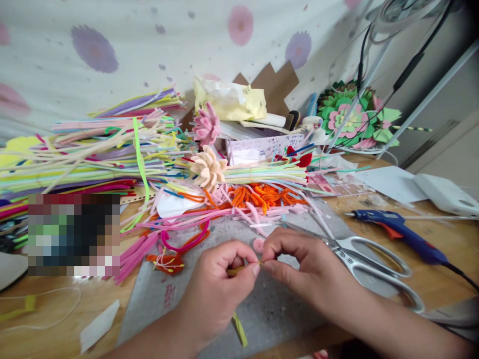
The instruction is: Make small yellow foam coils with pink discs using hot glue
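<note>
My left hand [220, 284] is closed in a pinch on a narrow yellow-green strip [240, 331], whose lower end hangs below the palm. Fingertip to fingertip with it, my right hand [299, 264] pinches a tiny yellowish end of what looks like the same strip; the fingers hide most of it. Both hands are over a grey cutting mat [149, 309]. Just beyond the fingertips lies a small pink coil [258, 244]. Scissors [359, 257] with silver handles rest beside my right hand. Left of my left hand is an orange piece with yellow-tipped stems [164, 263].
Bundles of coloured pipe cleaners [93, 169] fill the back left. Orange curled pieces [258, 197], a cream flower [208, 168] and a pink flower [206, 124] are behind the mat. A blue glue gun [404, 232] with a cord lies right; a white paper scrap [100, 326] is front left.
</note>
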A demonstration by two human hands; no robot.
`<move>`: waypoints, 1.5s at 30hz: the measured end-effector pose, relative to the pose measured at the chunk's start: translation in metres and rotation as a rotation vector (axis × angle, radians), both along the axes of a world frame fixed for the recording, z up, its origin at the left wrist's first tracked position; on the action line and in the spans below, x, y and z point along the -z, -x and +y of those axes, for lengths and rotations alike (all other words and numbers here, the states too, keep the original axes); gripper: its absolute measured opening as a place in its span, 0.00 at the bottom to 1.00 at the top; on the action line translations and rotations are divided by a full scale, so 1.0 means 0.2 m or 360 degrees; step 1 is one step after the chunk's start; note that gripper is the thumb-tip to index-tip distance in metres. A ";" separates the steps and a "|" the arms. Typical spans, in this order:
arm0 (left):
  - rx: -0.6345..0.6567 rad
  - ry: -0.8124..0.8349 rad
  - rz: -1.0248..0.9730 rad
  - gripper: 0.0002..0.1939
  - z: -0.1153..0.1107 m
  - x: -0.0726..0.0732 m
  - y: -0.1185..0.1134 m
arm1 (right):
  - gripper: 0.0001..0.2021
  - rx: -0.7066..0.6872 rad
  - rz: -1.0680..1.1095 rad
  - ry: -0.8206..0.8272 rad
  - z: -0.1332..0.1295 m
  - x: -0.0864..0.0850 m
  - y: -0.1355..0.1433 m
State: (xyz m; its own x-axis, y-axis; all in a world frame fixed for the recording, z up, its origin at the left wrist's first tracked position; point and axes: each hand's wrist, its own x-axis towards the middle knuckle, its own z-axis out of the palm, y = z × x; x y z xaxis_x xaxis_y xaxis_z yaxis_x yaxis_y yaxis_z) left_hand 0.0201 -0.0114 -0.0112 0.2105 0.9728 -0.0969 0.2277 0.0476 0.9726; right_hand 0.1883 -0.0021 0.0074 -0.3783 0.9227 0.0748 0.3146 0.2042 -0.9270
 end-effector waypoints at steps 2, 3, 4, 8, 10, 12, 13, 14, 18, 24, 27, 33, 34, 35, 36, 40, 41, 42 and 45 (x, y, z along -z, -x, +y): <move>-0.0005 0.0009 -0.0020 0.05 0.00 0.00 0.00 | 0.05 -0.0032 -0.0001 0.0014 0.00 0.00 -0.01; -0.0010 0.0008 -0.0015 0.05 0.00 0.01 0.00 | 0.05 -0.0036 -0.0005 0.0011 0.00 0.00 -0.01; -0.0014 -0.0001 -0.0002 0.05 0.00 0.01 0.00 | 0.05 -0.0033 -0.0006 -0.0003 0.01 0.00 -0.01; -0.0005 -0.0080 0.0096 0.04 0.00 0.01 -0.01 | 0.05 0.0015 -0.0002 -0.0047 0.01 0.01 -0.01; 0.0001 -0.0110 0.0130 0.05 -0.01 0.01 -0.01 | 0.05 0.0026 -0.0003 -0.0047 0.01 0.01 -0.01; 0.0006 -0.0128 0.0149 0.05 -0.01 0.01 -0.01 | 0.05 0.0033 -0.0010 -0.0032 0.01 0.01 -0.01; 0.0013 -0.0132 0.0149 0.05 -0.01 0.01 -0.01 | 0.04 0.0035 -0.0010 -0.0020 0.01 0.01 -0.01; 0.0027 -0.0134 0.0137 0.06 -0.01 0.01 0.00 | 0.04 0.0034 -0.0008 -0.0005 0.01 0.01 -0.01; 0.0074 -0.0068 0.0010 0.06 -0.01 0.01 0.01 | 0.03 -0.0006 0.0054 0.0052 0.01 0.01 -0.01; 0.0063 0.0052 -0.0175 0.06 0.00 0.03 0.01 | 0.04 0.0037 0.0107 0.0091 -0.01 0.02 0.01; 0.0044 0.0068 -0.0224 0.06 0.00 0.04 0.01 | 0.03 -0.0006 0.0187 0.0154 -0.01 0.02 -0.01; 0.0091 0.0129 -0.0392 0.05 -0.01 0.04 0.03 | 0.05 -0.0100 0.0408 0.0436 0.03 0.03 -0.05; 0.0115 0.0143 -0.0424 0.05 -0.01 0.05 0.03 | 0.04 -0.0087 0.0449 0.0479 0.03 0.04 -0.05; 0.0140 0.0149 -0.0446 0.05 -0.01 0.05 0.03 | 0.04 -0.0083 0.0495 0.0535 0.03 0.05 -0.04; 0.0156 0.0147 -0.0456 0.05 -0.01 0.05 0.03 | 0.05 -0.0096 0.0543 0.0594 0.03 0.05 -0.04; 0.0157 0.0091 -0.0420 0.04 -0.01 0.05 0.02 | 0.11 -0.0155 0.0676 0.0783 0.02 0.05 -0.03; 0.0157 0.0076 -0.0396 0.04 0.00 0.04 0.02 | 0.12 -0.0157 0.0693 0.0802 0.02 0.05 -0.03; 0.0152 0.0063 -0.0366 0.04 0.00 0.04 0.02 | 0.12 -0.0159 0.0700 0.0811 0.02 0.05 -0.03; 0.0111 -0.0006 -0.0230 0.04 0.00 0.02 0.00 | 0.10 -0.0156 0.0675 0.0748 0.03 0.06 -0.03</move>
